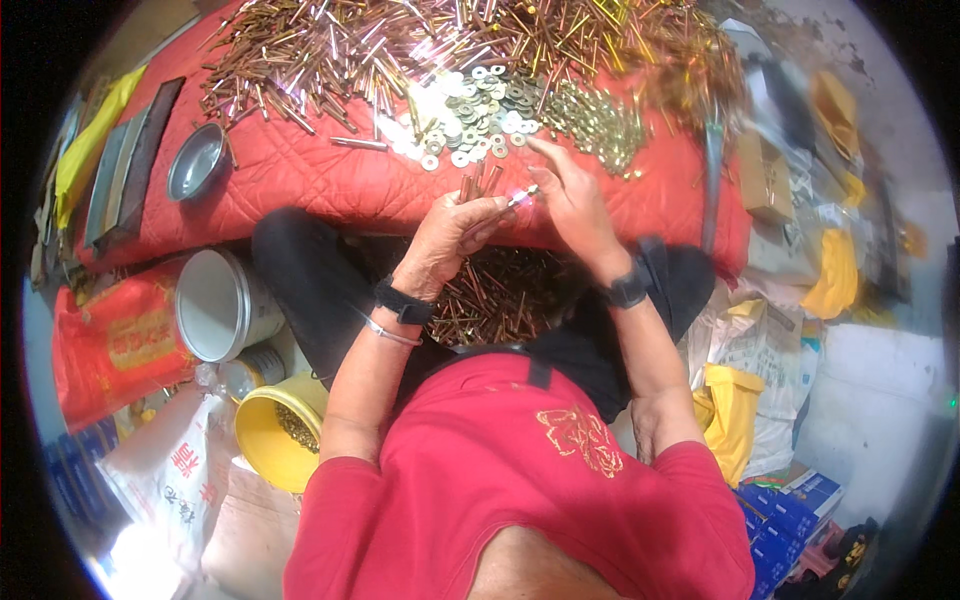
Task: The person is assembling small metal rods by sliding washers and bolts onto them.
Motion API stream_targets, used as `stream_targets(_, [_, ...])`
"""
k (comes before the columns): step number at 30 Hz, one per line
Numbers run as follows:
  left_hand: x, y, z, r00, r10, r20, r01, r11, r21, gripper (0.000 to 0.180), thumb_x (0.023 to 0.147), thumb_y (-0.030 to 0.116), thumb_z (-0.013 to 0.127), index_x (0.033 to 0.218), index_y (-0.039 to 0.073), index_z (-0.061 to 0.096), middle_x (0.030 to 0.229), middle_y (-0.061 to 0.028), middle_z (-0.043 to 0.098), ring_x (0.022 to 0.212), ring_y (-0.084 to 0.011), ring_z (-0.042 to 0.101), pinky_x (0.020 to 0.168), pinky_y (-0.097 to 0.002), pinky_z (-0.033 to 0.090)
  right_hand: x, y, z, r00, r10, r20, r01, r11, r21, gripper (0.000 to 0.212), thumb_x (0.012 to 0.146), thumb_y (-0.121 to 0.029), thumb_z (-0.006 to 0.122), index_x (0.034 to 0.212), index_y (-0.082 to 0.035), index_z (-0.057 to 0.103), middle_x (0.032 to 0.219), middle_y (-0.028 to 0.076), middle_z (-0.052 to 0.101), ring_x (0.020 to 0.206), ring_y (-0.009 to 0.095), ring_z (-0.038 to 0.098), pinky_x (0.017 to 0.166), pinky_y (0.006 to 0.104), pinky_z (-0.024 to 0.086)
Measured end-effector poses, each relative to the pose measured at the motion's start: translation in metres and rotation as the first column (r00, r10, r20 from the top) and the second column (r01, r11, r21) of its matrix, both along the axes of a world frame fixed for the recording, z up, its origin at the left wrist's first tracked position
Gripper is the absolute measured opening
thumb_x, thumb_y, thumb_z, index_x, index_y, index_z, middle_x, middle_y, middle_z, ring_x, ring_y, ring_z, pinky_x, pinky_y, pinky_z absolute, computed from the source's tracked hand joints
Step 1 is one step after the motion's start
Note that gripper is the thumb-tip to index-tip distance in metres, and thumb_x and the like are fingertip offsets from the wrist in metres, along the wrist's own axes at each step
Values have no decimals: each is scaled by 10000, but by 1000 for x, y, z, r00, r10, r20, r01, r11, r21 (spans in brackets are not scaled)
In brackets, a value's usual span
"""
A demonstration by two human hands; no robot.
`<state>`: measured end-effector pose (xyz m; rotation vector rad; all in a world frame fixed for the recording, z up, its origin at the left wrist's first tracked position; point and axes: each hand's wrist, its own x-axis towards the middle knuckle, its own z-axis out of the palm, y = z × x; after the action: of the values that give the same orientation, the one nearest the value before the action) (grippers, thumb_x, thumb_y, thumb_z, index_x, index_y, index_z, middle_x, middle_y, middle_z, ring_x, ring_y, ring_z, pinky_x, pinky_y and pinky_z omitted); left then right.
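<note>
My left hand (455, 228) is closed round several copper-coloured metal rods (480, 182), bolt-like, with their ends sticking up past the fingers. One shiny rod (520, 198) points from its thumb toward my right hand (568, 195). That hand's fingers are apart and bent, close by the rod's bright tip; glare hides whether they touch it. Just beyond both hands, flat round washers (490, 110) lie heaped on a red quilted cover (330, 190). Small brass-coloured pieces, seemingly nuts (600, 125), are piled to the right of the washers.
A large heap of rods (330, 60) spreads over the far side. More rods (490, 300) lie below, between my legs. A metal bowl (198, 163) sits at the left. Beside my left leg stand a white bucket (215, 305) and a yellow bucket (270, 435) with small parts.
</note>
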<state>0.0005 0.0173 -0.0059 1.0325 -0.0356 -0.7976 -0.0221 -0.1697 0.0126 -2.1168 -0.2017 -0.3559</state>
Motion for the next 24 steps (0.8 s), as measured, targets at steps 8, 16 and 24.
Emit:
stream_targets(8, [4, 5, -10, 1000, -15, 6, 15, 999, -35, 184, 852, 221, 661, 860, 37, 668, 576, 94, 465, 452, -4, 336, 408, -183, 213, -1, 3, 1, 996, 82, -32, -82, 997, 12, 366, 906, -91, 559, 1269, -61, 518, 1071, 182, 642, 944, 292, 643, 792, 338, 491])
stream_targets(16, [6, 5, -11, 1000, -16, 4, 16, 1000, -11, 216, 874, 225, 634, 859, 11, 664, 524, 90, 405, 413, -21, 323, 395, -201, 217, 1, 7, -6, 999, 41, 35, -41, 999, 6, 341, 902, -93, 567, 1241, -63, 543, 1057, 187, 629, 861, 291, 640, 741, 349, 496])
stream_targets(24, [7, 6, -13, 999, -43, -2, 43, 999, -7, 213, 880, 217, 629, 885, 7, 662, 525, 88, 408, 407, -18, 322, 385, -197, 215, 1, 8, -7, 980, 51, 193, -40, 997, -62, 336, 908, -157, 572, 1230, -67, 547, 946, 187, 639, 809, 306, 639, 731, 372, 499])
